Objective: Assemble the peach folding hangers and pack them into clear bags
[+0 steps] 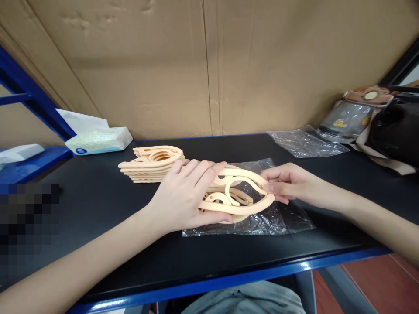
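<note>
A cream-coloured plastic folding hanger (252, 210), folded up, lies between my hands. My left hand (188, 196) spreads over its left part, thumb on the near edge and fingers across the far one. At its right tip, my right hand (284, 183) pinches the hanger between thumb and fingers. At least one more hanger of the same kind shows beneath it. Under these is a clear plastic bag (278, 224), flat on the table; whether the hangers are inside it is hidden. Just beyond my left hand sits a neat stack of folded hangers (149, 165).
The black table (137, 257) has a blue front edge. At the back left stands a tissue pack (101, 140). Another clear bag (304, 141), a water bottle (348, 115) and a black bag (397, 126) with a strap are at the right. A cardboard wall (157, 69) closes the back.
</note>
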Demonstrator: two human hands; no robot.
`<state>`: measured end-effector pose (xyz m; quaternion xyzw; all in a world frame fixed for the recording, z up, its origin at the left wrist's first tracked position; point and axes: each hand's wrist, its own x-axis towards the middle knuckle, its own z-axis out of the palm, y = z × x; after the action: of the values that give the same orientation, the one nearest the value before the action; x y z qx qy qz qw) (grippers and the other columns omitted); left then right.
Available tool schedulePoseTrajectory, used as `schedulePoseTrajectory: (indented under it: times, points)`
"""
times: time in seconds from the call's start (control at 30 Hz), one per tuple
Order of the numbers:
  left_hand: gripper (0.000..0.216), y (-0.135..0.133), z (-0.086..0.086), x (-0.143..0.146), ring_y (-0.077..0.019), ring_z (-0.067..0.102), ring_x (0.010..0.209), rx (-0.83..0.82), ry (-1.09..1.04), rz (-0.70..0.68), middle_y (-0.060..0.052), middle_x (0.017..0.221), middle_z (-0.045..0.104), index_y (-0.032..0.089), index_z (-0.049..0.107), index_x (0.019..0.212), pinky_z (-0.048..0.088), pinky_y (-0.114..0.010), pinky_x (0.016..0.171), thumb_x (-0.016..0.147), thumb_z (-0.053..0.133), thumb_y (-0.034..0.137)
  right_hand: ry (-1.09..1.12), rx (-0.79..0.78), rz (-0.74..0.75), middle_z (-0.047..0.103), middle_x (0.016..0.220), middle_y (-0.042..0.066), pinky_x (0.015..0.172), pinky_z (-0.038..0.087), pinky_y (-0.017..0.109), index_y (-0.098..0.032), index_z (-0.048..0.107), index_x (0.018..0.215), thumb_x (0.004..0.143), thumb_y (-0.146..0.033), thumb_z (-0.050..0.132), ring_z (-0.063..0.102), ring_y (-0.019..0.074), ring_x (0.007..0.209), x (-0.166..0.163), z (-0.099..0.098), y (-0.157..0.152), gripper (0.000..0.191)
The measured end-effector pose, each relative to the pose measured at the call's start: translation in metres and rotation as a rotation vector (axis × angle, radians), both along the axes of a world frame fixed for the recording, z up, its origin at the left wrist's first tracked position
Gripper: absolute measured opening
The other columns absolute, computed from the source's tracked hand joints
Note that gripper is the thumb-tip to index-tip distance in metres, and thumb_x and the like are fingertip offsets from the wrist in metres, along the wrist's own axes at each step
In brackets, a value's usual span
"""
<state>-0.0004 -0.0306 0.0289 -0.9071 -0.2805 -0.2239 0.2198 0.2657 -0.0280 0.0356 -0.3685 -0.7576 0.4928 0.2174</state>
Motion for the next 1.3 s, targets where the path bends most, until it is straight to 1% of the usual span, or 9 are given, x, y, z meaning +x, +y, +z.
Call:
schedulePoseTrajectory:
  times: [0.2, 0.43, 0.57, 0.73, 0.83, 0.9, 1.03, 1.17, 1.3]
  points:
    - [0.087, 0.004, -0.002, -0.004, -0.034, 0.056, 0.108, -0.064, 0.05, 0.001, -0.02, 0.123, 0.06, 0.004, 0.04, 0.138, 0.037, -0.046, 0.091, 0.085, 0.042, 0.073, 0.007, -0.004, -0.019, 0.043, 0.054, -0.005, 0.044, 0.02, 0.026, -0.014, 0.065, 0.083, 0.087, -0.052, 0.057, 0.034, 0.0079, 0.048, 0.003, 0.0, 0.001, 0.039]
    - [0.078, 0.004, -0.003, -0.006, -0.0326, 0.053, 0.113, -0.191, 0.046, 0.005, -0.017, 0.128, 0.056, 0.011, 0.034, 0.141, 0.039, -0.044, 0.094, 0.088, 0.046, 0.066, -0.019, 0.01, -0.032, 0.042, 0.055, -0.005, 0.045, 0.021, 0.026, -0.015, 0.065, 0.082, 0.087, -0.052, 0.056, 0.034, 0.0085, 0.049, 0.004, -0.001, 0.003, 0.038]
    - [0.072, 0.005, -0.001, -0.009, -0.0314, 0.053, 0.112, -0.257, -0.034, 0.012, -0.014, 0.128, 0.056, 0.017, 0.039, 0.138, 0.041, -0.045, 0.094, 0.085, 0.054, 0.063, -0.023, 0.024, -0.056, 0.042, 0.056, -0.005, 0.045, 0.019, 0.026, -0.016, 0.064, 0.079, 0.086, -0.052, 0.056, 0.033, 0.0085, 0.049, 0.007, -0.002, 0.005, 0.038]
    - [0.064, 0.007, 0.0, -0.011, -0.0301, 0.055, 0.109, -0.181, -0.031, -0.007, -0.014, 0.123, 0.06, 0.015, 0.046, 0.132, 0.042, -0.043, 0.094, 0.084, 0.059, 0.056, -0.044, 0.031, -0.059, 0.044, 0.058, -0.004, 0.046, 0.024, 0.025, -0.017, 0.061, 0.075, 0.088, -0.052, 0.054, 0.034, 0.0088, 0.05, 0.007, -0.004, 0.007, 0.038]
    - [0.061, 0.008, -0.001, -0.01, -0.0289, 0.056, 0.107, -0.157, -0.062, -0.009, -0.013, 0.119, 0.061, 0.014, 0.048, 0.128, 0.042, -0.042, 0.094, 0.083, 0.062, 0.053, -0.118, 0.227, -0.092, 0.053, 0.066, -0.001, 0.052, 0.034, 0.025, -0.018, 0.062, 0.081, 0.091, -0.049, 0.051, 0.044, 0.0114, 0.057, 0.004, -0.005, 0.003, 0.035]
    - [0.06, 0.008, -0.002, -0.009, -0.0284, 0.057, 0.105, -0.142, -0.098, -0.001, -0.013, 0.117, 0.062, 0.014, 0.049, 0.127, 0.042, -0.043, 0.093, 0.083, 0.062, 0.052, -0.188, 0.463, -0.112, 0.062, 0.088, 0.003, 0.062, 0.042, 0.026, -0.019, 0.063, 0.106, 0.091, -0.049, 0.053, 0.053, 0.015, 0.071, 0.002, -0.006, 0.0, 0.035]
    - [0.059, 0.004, -0.002, -0.004, -0.0278, 0.057, 0.103, -0.144, -0.169, 0.025, -0.013, 0.115, 0.063, 0.014, 0.052, 0.123, 0.042, -0.042, 0.09, 0.081, 0.063, 0.054, -0.324, 0.839, -0.11, 0.056, 0.121, 0.012, 0.085, 0.048, 0.038, -0.022, 0.03, 0.147, 0.084, -0.056, 0.06, 0.057, 0.0257, 0.103, 0.0, -0.009, -0.004, 0.079]
    - [0.058, -0.001, -0.002, 0.002, -0.0272, 0.057, 0.103, -0.161, -0.178, 0.012, -0.011, 0.117, 0.064, 0.015, 0.052, 0.122, 0.042, -0.042, 0.091, 0.081, 0.063, 0.054, -0.437, 0.99, -0.094, 0.056, 0.121, 0.015, 0.084, 0.05, 0.042, -0.018, 0.022, 0.15, 0.083, -0.06, 0.058, 0.058, 0.0282, 0.101, -0.003, -0.011, -0.006, 0.087]
    - [0.065, -0.001, -0.002, 0.005, -0.0284, 0.056, 0.107, -0.166, -0.137, 0.014, -0.013, 0.119, 0.063, 0.013, 0.05, 0.127, 0.041, -0.043, 0.094, 0.081, 0.062, 0.059, -0.473, 1.014, -0.096, 0.059, 0.118, 0.015, 0.082, 0.05, 0.041, -0.015, 0.033, 0.145, 0.081, -0.056, 0.062, 0.061, 0.0269, 0.094, -0.007, -0.011, -0.005, 0.081]
